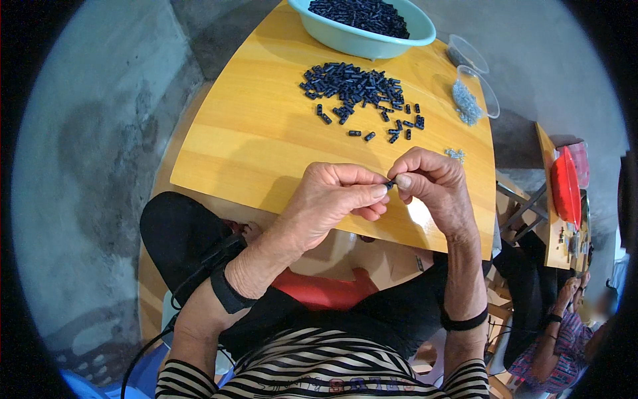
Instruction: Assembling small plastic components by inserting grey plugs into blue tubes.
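Note:
Over the table's near edge, my left hand (332,196) pinches a small black plastic piece (390,185) between thumb and fingertips. Thumb and forefinger of my right hand (432,186) are closed together at that piece's right end. Whatever sits between those right fingertips is too small to make out. Beyond my hands lies a loose heap of similar black pieces (352,86), short and block-shaped, with several scattered toward me. A little cluster of small silvery parts (455,155) rests just beyond my right hand.
At the table's (232,143) far side stands a light blue basin (359,46) full of black pieces. Two clear plastic tubs sit at the right edge, one tub (495,106) with silvery parts. Another person (555,342) sits at the right, near a red basin (566,186).

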A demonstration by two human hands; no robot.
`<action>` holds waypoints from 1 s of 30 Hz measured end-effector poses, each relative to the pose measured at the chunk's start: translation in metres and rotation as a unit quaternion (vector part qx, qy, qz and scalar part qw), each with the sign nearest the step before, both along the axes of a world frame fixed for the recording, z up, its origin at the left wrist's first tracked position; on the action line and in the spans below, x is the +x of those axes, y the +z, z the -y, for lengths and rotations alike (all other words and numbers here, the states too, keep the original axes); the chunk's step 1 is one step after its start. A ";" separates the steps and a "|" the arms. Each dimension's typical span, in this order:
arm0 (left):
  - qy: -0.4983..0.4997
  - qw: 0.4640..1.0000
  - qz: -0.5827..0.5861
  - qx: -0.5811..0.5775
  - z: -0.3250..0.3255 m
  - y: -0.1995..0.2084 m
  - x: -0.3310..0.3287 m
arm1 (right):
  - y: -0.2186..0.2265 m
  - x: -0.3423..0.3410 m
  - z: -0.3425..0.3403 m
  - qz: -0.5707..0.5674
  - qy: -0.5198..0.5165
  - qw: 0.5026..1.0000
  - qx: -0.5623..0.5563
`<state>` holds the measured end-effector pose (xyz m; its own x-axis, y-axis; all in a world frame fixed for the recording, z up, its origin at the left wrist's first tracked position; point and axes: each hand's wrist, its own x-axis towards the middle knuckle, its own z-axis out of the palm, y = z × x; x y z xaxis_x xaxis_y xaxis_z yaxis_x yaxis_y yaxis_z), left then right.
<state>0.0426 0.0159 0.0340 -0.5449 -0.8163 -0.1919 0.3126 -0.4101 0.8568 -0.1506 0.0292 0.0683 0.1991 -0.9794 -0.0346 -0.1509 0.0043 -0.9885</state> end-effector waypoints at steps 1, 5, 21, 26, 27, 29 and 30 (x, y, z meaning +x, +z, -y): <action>-0.004 1.000 -0.013 0.010 0.000 0.000 0.001 | 0.000 -0.001 0.001 0.001 -0.001 1.000 0.000; -0.012 1.000 -0.012 0.013 0.001 -0.001 0.002 | -0.005 -0.004 0.002 0.001 0.001 1.000 0.004; 0.055 0.997 0.030 -0.047 -0.003 -0.010 -0.006 | -0.010 0.012 -0.003 -0.074 -0.056 0.995 -0.037; 0.065 0.998 0.016 -0.021 -0.002 -0.015 -0.006 | -0.020 0.012 0.000 -0.039 -0.062 0.997 -0.032; 0.066 0.998 0.011 -0.020 -0.002 -0.014 -0.006 | -0.022 0.012 -0.001 -0.023 -0.060 0.997 -0.040; 0.067 0.998 0.008 -0.019 -0.003 -0.014 -0.006 | -0.025 0.013 -0.001 -0.016 -0.058 0.997 -0.053; 0.071 0.997 0.009 -0.022 -0.003 -0.015 -0.008 | -0.026 0.013 -0.001 -0.011 -0.057 0.996 -0.066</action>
<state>0.0347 0.0187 0.0185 -0.4192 -0.8933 -0.1620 0.3496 -0.3236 0.8793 -0.1376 0.0297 0.0419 0.0866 -0.9918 0.0936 -0.1784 -0.1079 -0.9780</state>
